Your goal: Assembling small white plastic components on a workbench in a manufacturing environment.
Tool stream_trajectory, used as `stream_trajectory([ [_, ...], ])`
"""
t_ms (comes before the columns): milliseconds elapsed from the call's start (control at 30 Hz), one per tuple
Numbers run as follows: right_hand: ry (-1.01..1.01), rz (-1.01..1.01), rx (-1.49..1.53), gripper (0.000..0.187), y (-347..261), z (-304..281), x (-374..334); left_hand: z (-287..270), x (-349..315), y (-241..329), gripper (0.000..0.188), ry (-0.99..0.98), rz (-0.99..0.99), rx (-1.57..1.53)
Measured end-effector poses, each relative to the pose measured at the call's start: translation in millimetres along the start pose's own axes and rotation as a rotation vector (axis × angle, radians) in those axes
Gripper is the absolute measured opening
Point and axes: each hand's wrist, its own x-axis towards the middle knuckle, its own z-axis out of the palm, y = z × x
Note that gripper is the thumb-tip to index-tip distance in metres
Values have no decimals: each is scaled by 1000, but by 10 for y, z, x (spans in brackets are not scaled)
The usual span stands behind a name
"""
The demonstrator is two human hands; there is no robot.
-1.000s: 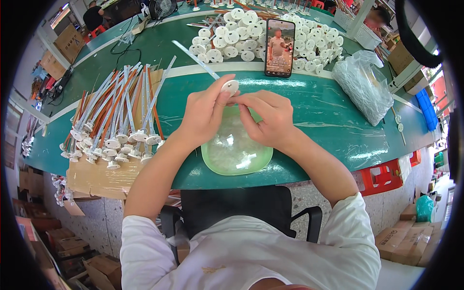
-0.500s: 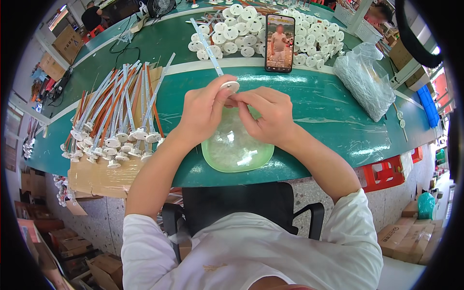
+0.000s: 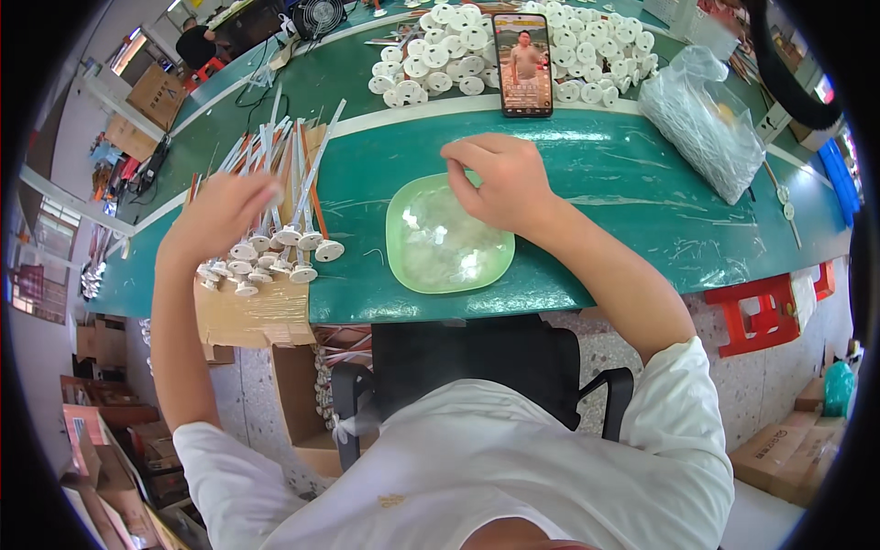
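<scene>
My left hand (image 3: 215, 215) is over the pile at the left, its fingers closed and slightly blurred. A white disc edge shows at its fingertips, and a pale metal strip (image 3: 277, 105) rises above it. Beneath lie several silver and orange strips, each with white round discs (image 3: 287, 236) at the near end. My right hand (image 3: 504, 179) hovers over the far right rim of a green bowl (image 3: 392, 234), thumb and fingers pinched together. Whatever they hold is too small to make out. Small clear, shiny pieces (image 3: 445, 243) fill the bowl.
A phone (image 3: 523, 69) stands upright before a heap of white discs (image 3: 431, 60). To its right lies a clear plastic bag (image 3: 701, 124) of pale thin pieces. Cardboard (image 3: 252, 316) lies under the strip pile. A black chair (image 3: 472, 353) and a red stool (image 3: 756, 312) stand at the near edge.
My hands have parted. The left has gone left to the pile with the disc-ended strip; the right stays above the bowl, still pinched. The view has shifted slightly.
</scene>
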Motion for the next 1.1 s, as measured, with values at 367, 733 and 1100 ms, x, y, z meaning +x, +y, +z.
stream_trajectory([
  [367, -16, 3, -19, 14, 5, -32, -16, 198, 79, -175, 24, -131, 93, 196],
  [733, -35, -16, 4, 16, -12, -33, 8, 311, 2548, -177, 27, 593, 136, 188],
  [1100, -34, -5, 36, 19, 38, 31, -26, 566, 3556, -565, 36, 484, -42, -236],
])
